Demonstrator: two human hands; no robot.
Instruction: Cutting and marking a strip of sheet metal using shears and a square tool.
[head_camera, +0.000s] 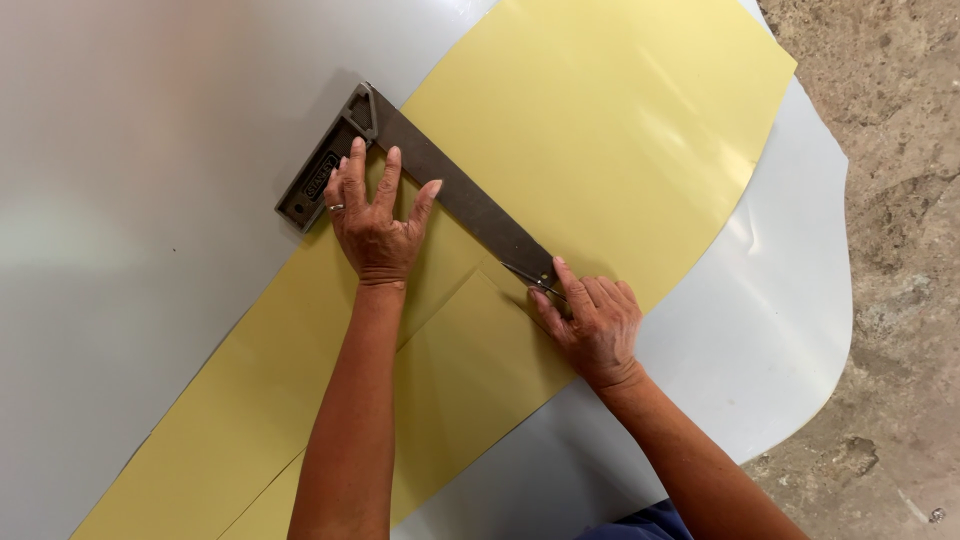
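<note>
left hand (373, 225): my fingers spread flat, palm down, ring on one finger | right hand (592, 322): my fingers curled in a pinch, wrist bent | both forearms bare, angled inward

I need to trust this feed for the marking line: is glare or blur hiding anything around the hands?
Head view: sharp overall. Soft glare streaks cross the yellow sheet upper right and the grey sheet at left, away from the hands. Left hand on the try square and right hand with its thin metal tool are evenly lit, with only faint shadows.
</note>
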